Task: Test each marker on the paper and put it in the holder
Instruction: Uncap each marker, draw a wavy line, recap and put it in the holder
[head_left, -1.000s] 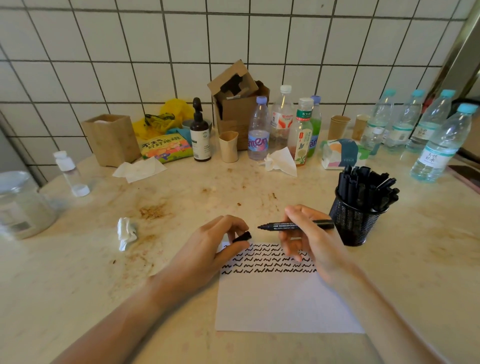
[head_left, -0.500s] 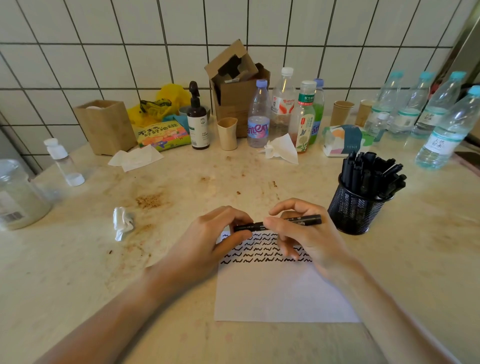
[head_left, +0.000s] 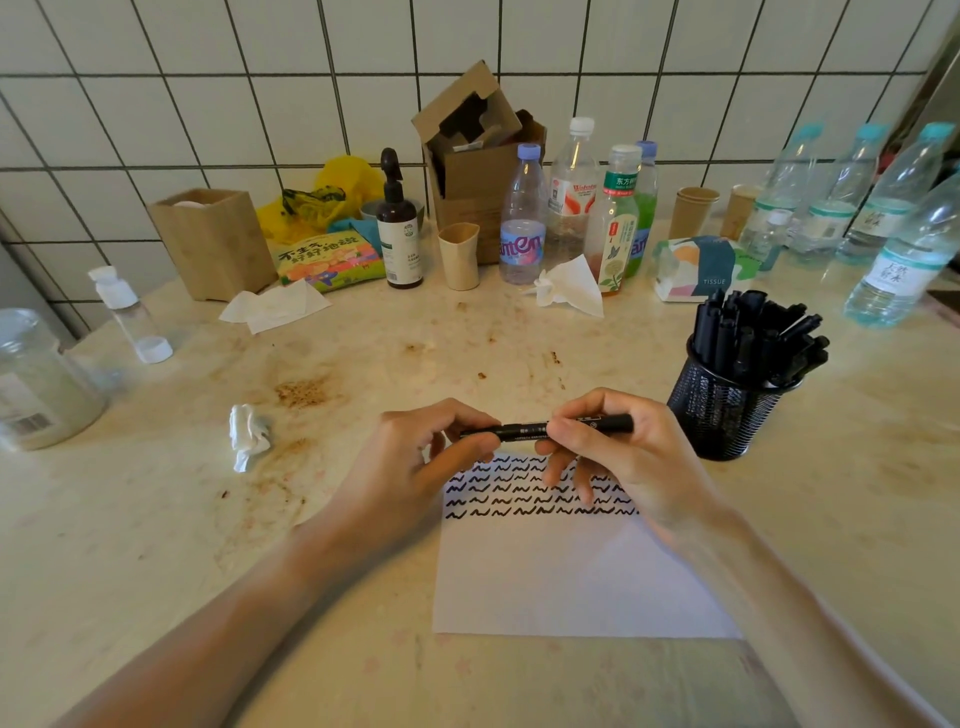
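Marker (head_left: 524, 431) tip behind left fingers (head_left: 467, 447)

Head camera looks forward and down, close over the table (head_left: 156, 545).

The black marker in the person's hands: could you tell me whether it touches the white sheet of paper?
Apart. The head view shows the black marker held level above the white sheet of paper.

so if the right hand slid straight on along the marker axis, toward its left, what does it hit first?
The left hand, most likely. The right hand holds the marker level over the paper, and the left grip pinches the other end, so they would meet almost at once.
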